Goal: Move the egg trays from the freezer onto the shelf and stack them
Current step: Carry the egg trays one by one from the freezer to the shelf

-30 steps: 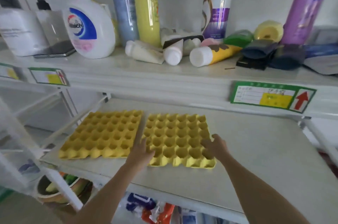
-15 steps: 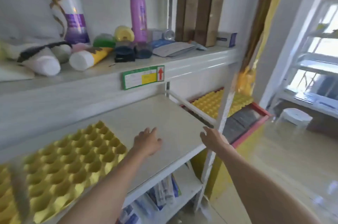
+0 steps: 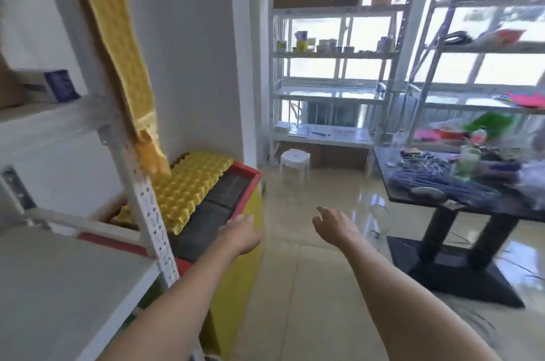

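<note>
Shelf [image 3: 59, 287]: the board is now seen only at the far left, behind and to the left of both hands; the two yellow trays placed on it a second ago are no longer in view. The view has been swung from the shelf toward the freezer.
Shelf upright [image 3: 153, 222]: the perforated white post stands left of the left hand and partly hides the freezer top.
Egg trays [image 3: 188, 183]: a yellow stack is seen lying on the freezer top, ahead of and to the left of the left fingers, not touched. How many trays remain cannot be told.
Freezer [image 3: 244, 173]: a yellow cabinet with a red rim and dark lids; its near right corner lies just beside the left fingers.
Left hand [image 3: 240, 232]: it has been withdrawn from the shelf and extended toward the freezer rim; the fingers are straight and released, nothing is held. Contact with the rim cannot be confirmed.
Right hand [image 3: 334, 223]: it is raised over the floor, right of the freezer, well apart from the trays; the fingers are relaxed and released, nothing is held.
Desk [image 3: 442, 201]: a dark, cluttered surface is seen far to the right of the right fingers; no part in the task is judged.
Task status: the last placement is judged complete; a return for further trays is judged under way, and stacking on the shelf is judged outstanding.
</note>
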